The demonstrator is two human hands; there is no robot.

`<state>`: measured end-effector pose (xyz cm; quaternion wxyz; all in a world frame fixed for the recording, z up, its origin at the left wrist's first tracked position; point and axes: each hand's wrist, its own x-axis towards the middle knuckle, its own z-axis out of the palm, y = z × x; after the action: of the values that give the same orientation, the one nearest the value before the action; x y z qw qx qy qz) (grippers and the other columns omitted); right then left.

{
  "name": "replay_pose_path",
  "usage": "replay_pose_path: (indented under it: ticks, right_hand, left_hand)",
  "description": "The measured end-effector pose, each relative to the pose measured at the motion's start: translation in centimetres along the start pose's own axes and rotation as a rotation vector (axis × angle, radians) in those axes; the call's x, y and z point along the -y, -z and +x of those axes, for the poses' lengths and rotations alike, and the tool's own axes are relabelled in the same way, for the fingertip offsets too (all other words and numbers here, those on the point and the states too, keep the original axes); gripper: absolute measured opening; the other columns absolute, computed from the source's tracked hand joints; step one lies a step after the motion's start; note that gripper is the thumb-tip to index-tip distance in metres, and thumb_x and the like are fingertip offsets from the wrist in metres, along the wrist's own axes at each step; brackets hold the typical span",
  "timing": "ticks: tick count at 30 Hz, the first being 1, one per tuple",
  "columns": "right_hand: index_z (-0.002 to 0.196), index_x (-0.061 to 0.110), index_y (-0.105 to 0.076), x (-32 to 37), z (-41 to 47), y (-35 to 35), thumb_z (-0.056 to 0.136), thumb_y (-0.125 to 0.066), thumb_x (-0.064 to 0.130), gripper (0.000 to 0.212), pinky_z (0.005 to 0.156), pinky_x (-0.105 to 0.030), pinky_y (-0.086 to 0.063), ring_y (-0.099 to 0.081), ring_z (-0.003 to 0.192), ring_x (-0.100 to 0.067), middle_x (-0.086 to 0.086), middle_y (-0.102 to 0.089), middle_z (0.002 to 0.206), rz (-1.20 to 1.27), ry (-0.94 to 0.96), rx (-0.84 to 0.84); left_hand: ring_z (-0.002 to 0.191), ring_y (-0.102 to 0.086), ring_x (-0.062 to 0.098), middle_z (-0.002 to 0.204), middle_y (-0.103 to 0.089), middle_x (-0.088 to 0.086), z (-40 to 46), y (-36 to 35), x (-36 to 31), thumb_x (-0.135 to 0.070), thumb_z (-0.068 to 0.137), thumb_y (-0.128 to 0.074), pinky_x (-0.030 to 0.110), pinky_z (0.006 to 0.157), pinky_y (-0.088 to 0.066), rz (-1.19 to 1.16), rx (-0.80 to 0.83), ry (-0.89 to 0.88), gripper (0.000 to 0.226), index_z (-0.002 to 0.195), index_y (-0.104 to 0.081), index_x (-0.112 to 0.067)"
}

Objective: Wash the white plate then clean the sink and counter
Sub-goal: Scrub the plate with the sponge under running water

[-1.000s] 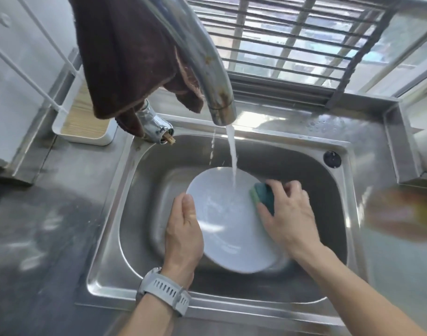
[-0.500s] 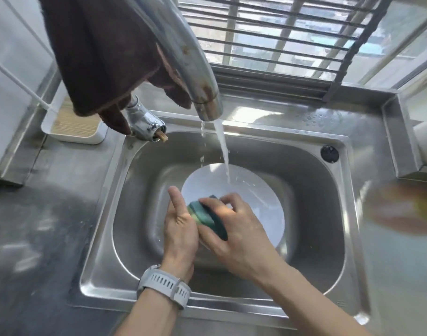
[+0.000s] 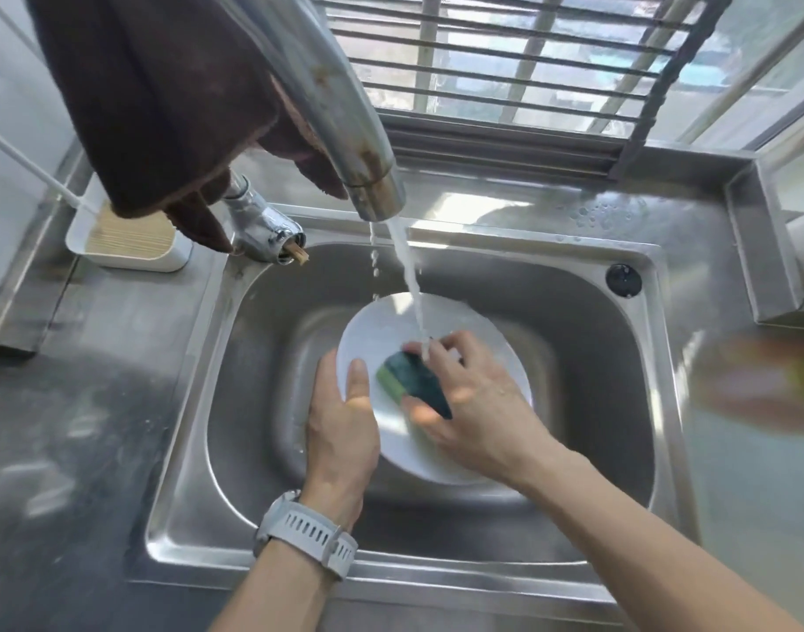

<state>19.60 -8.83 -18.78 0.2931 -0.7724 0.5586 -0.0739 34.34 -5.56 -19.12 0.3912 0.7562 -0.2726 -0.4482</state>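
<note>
1. Right hand [image 3: 477,403] has its grip wrapped tight around a green and dark-blue sponge [image 3: 413,385], thumb below, fingers curled over the top, pressing it flat against the face of the white plate [image 3: 486,339].
2. Left hand [image 3: 340,421] has a narrow grip pinching the plate's left rim, thumb on the front face, fingers tucked behind it. A pale grey watch [image 3: 306,533] sits on that wrist.
3. The plate itself is tilted up inside the steel sink [image 3: 254,449], held clear above the basin floor, its upper edge toward the back wall.
4. Water [image 3: 407,275] is running from the faucet [image 3: 345,130] straight down onto the plate's upper part, landing right by the right fingertips.
5. A dark brown cloth [image 3: 162,98] hangs over the faucet's neck, upper left.
6. Out on the steel surface [image 3: 94,403], a white tray [image 3: 126,241] sits left of the sink's back corner.
7. A barred window [image 3: 527,61] lies behind the sink; the right edge of the view is a blur.
</note>
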Motion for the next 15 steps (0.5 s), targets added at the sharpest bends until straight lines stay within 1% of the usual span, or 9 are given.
replay_pose_path:
  ticks: [2,4,6,8,10,12,13,14,15]
  right_hand:
    - [0.135,0.031,-0.049,0.1,1.6,-0.6,0.090,-0.056,0.049,0.049,0.090,-0.039,-0.048,-0.050,0.107,-0.022,0.000,-0.046,0.119,-0.016,0.005,-0.045]
    - [0.137,0.030,-0.047,-1.2,2.9,-0.4,0.094,-0.051,0.049,0.047,0.091,-0.040,-0.048,-0.050,0.109,-0.025,-0.002,-0.046,0.120,-0.071,-0.138,-0.095]
    - [0.138,0.032,-0.046,-1.4,2.4,-0.6,0.095,-0.049,0.048,0.046,0.092,-0.039,-0.047,-0.049,0.112,-0.027,-0.002,-0.045,0.121,-0.058,-0.220,-0.120]
    - [0.138,0.032,-0.049,0.5,0.6,-1.5,0.093,-0.048,0.049,0.049,0.092,-0.037,-0.048,-0.049,0.110,-0.025,-0.002,-0.047,0.120,0.013,-0.106,-0.095]
    - [0.139,0.031,-0.052,1.0,0.0,-2.3,0.091,-0.048,0.050,0.051,0.090,-0.036,-0.049,-0.050,0.109,-0.023,-0.002,-0.049,0.120,0.023,-0.016,-0.068]
    - [0.138,0.032,-0.052,-0.4,1.4,-2.2,0.093,-0.052,0.046,0.047,0.088,-0.036,-0.049,-0.050,0.109,-0.024,-0.001,-0.048,0.120,-0.014,-0.127,-0.113]
    - [0.138,0.032,-0.050,-0.8,1.9,-2.0,0.093,-0.053,0.045,0.047,0.089,-0.037,-0.048,-0.050,0.111,-0.025,-0.001,-0.047,0.120,-0.022,-0.196,-0.131]
    - [0.139,0.033,-0.049,-0.9,2.0,-2.1,0.094,-0.053,0.044,0.047,0.090,-0.037,-0.047,-0.050,0.111,-0.025,-0.001,-0.047,0.121,-0.011,-0.213,-0.131]
    - [0.140,0.033,-0.048,-0.3,1.7,-2.3,0.094,-0.053,0.044,0.048,0.091,-0.036,-0.047,-0.049,0.111,-0.024,-0.001,-0.047,0.121,0.008,-0.171,-0.118]
  left_hand:
    - [0.098,-0.061,0.002,0.106,-0.066,-0.017,-0.1,0.0,0.1,-0.034,0.108,-0.041,0.025,0.074,-0.046,0.024,0.002,-0.002,0.021,0.119,-0.059,-0.037]
    - [0.101,-0.062,0.009,0.109,-0.066,-0.013,-0.3,-0.1,0.1,-0.037,0.108,-0.039,0.030,0.080,-0.046,0.028,0.013,-0.001,0.023,0.121,-0.058,-0.036]
    - [0.101,-0.061,0.009,0.110,-0.066,-0.012,-0.5,-0.3,0.0,-0.039,0.109,-0.038,0.032,0.082,-0.044,0.029,0.015,0.018,0.025,0.122,-0.059,-0.035]
    - [0.098,-0.060,0.007,0.106,-0.066,-0.016,-0.5,-0.6,-0.1,-0.040,0.108,-0.038,0.032,0.083,-0.042,0.022,0.008,0.050,0.024,0.118,-0.060,-0.036]
    - [0.089,-0.056,-0.003,0.097,-0.063,-0.022,-0.6,-0.6,-0.2,-0.041,0.108,-0.038,0.030,0.084,-0.039,0.035,-0.008,0.086,0.021,0.104,-0.058,-0.037]
    - [0.088,-0.056,-0.004,0.097,-0.066,-0.017,-0.8,-0.6,0.0,-0.041,0.108,-0.037,0.031,0.081,-0.040,0.051,0.001,0.092,0.025,0.101,-0.060,-0.034]
    - [0.091,-0.059,0.000,0.100,-0.068,-0.012,-0.8,-0.6,0.1,-0.041,0.108,-0.036,0.033,0.080,-0.042,0.054,0.008,0.089,0.027,0.105,-0.061,-0.033]
    - [0.093,-0.061,0.005,0.101,-0.068,-0.011,-0.8,-0.6,0.2,-0.042,0.108,-0.036,0.033,0.081,-0.043,0.054,0.012,0.090,0.028,0.107,-0.062,-0.033]
    - [0.095,-0.062,0.008,0.100,-0.069,-0.013,-0.7,-0.6,0.2,-0.043,0.108,-0.036,0.034,0.082,-0.044,0.046,0.010,0.088,0.028,0.107,-0.062,-0.034]
